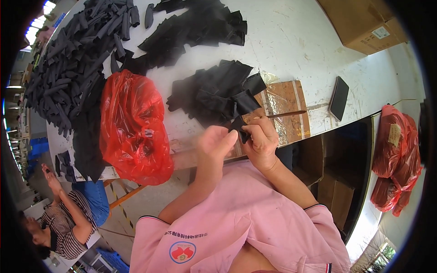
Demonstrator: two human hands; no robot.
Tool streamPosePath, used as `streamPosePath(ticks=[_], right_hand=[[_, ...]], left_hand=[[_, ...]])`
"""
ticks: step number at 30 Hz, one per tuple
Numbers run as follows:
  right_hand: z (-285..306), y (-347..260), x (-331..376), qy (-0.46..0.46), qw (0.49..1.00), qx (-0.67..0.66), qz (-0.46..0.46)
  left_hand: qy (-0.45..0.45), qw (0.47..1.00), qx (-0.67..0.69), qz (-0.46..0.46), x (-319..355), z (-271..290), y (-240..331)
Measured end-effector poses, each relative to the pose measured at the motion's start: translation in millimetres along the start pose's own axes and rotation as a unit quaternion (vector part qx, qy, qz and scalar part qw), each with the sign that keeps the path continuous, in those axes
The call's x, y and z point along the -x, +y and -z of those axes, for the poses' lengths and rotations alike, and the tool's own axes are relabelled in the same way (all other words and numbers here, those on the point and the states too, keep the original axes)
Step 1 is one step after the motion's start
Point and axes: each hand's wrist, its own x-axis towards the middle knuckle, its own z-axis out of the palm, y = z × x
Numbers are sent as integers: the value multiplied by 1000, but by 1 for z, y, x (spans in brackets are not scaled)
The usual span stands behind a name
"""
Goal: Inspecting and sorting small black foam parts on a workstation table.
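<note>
I pinch a small black fabric piece (238, 126) between both hands above the table's near edge. Its long axis runs up and away from me, toward the black cloth pile (214, 93). It looks matte, limp, creased. My right hand (261, 142) is closed on it; my left hand (215, 143) touches it with curled fingers.

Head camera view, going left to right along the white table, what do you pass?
Heap of rolled black fabric pieces → red plastic bag → pile of flat black fabric pieces → brown taped board → dark phone → cardboard box.
</note>
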Motion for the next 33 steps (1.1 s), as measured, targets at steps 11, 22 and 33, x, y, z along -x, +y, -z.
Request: streamPosePath(ticks=[11,22,33], right_hand=[[8,11,8,-33,987,77,136],[12,12,14,-58,974,122,184],[19,1,21,-106,975,78,177]], left_hand=[[-21,999,12,38,3,-2,-10],[-12,999,7,40,1,4,-20],[45,993,-80,-78,-17,13,-37]])
